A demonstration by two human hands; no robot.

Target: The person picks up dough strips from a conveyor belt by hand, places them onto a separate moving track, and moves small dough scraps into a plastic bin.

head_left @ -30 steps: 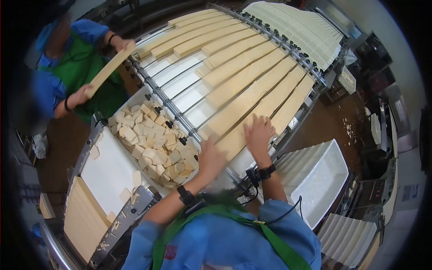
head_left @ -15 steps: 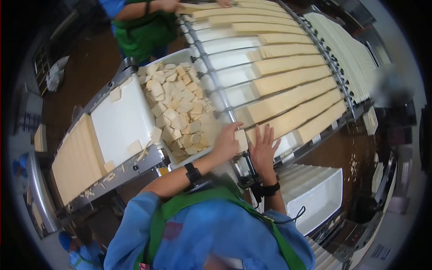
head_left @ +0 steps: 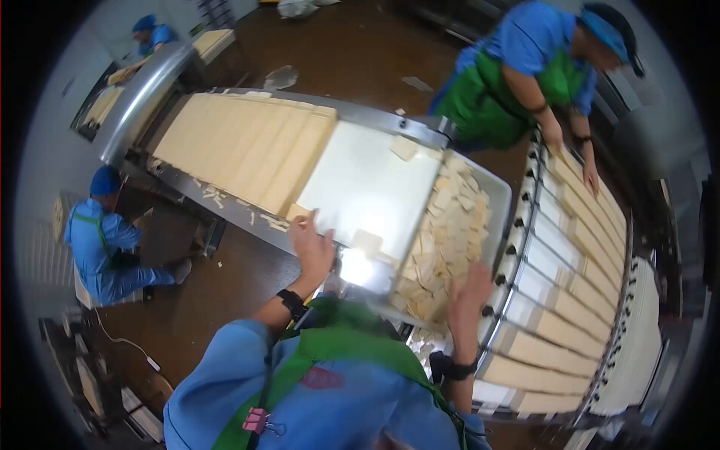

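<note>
My left hand (head_left: 313, 249) is stretched over the near edge of the white conveyor belt (head_left: 356, 176). Its fingers are apart, with the fingertips at a small cream-coloured flat piece (head_left: 297, 212) by the corner of the layered sheets (head_left: 244, 146). A loose piece (head_left: 367, 241) lies on the belt to the right of that hand. My right hand (head_left: 469, 291), slightly blurred, has its fingers extended over the near right side of a white bin (head_left: 501, 196). Many flat broken pieces (head_left: 442, 240) fill the bin.
On the right is a rack (head_left: 517, 281) with rods between rows of long cream strips (head_left: 559, 341). A co-worker (head_left: 525, 75) reaches onto its far end. Another person (head_left: 105, 240) sits at left. A curved metal cover (head_left: 146, 101) spans the belt's far end.
The view has swung left. My left hand has left the rack and the small piece it held there and reached the belt. My right hand has lifted off the strips to over the bin.
</note>
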